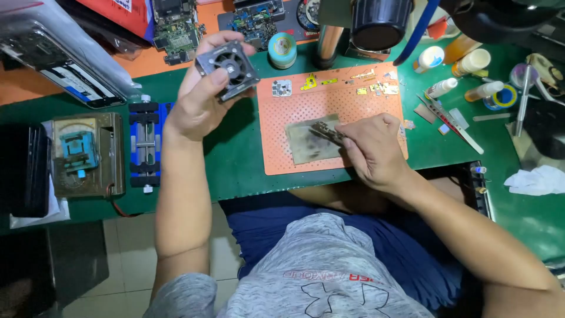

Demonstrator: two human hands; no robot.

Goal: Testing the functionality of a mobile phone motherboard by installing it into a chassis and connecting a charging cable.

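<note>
Now left hand (197, 103) w/ fan (228, 66), right hand (372, 147) on board (325, 131)

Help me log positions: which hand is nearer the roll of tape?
Left. The left hand, holding a small fan, is just beside the roll of tape; the right hand is lower down.

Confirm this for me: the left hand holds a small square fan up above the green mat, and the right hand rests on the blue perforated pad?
Not quite. The head view shows the pad is orange, not blue. The left hand does hold the small square fan above the green mat, with the right hand on the pad.
</note>
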